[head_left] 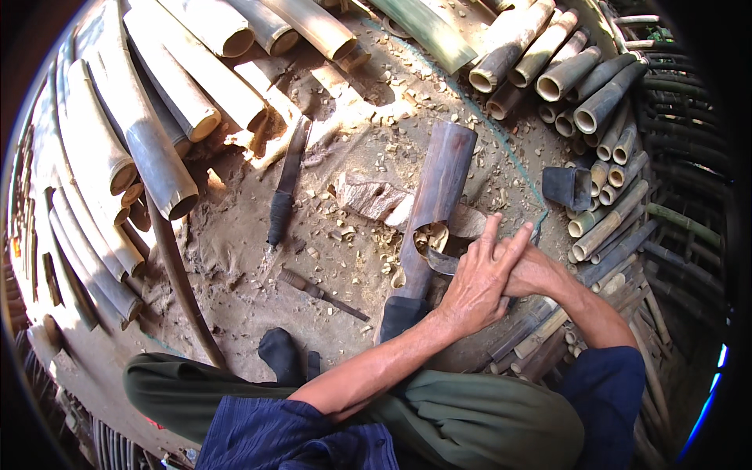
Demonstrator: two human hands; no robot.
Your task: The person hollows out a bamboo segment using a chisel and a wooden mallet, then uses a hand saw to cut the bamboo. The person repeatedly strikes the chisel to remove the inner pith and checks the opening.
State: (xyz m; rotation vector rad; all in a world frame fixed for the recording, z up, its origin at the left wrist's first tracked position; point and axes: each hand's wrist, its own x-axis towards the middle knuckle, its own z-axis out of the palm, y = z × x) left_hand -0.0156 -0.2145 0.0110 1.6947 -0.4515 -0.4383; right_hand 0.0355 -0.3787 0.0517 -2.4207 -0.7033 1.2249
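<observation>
A dark bamboo tube (pixel 440 176) with an opening cut in its side lies slanting in front of me, its middle across a rough wooden block (pixel 368 197). Pale shavings fill the opening. Into it reaches the curved blade of a knife (pixel 442 263), coming from under my left hand (pixel 476 280). My left hand is closed at the knife, two fingers stretched over my right hand (pixel 529 270). The right hand is closed too, and the handle is mostly hidden between both. A dark cloth-like covering (pixel 403 315) lies over the tube's lower end, perhaps a socked foot.
Left of the block lies a machete (pixel 287 184) with a wrapped grip, and nearer, a wooden-handled chisel-like tool (pixel 321 294). Bamboo poles (pixel 160 149) crowd the left; cut bamboo tubes (pixel 560 74) pile up at right beside a black container (pixel 567 188). Chips litter the ground.
</observation>
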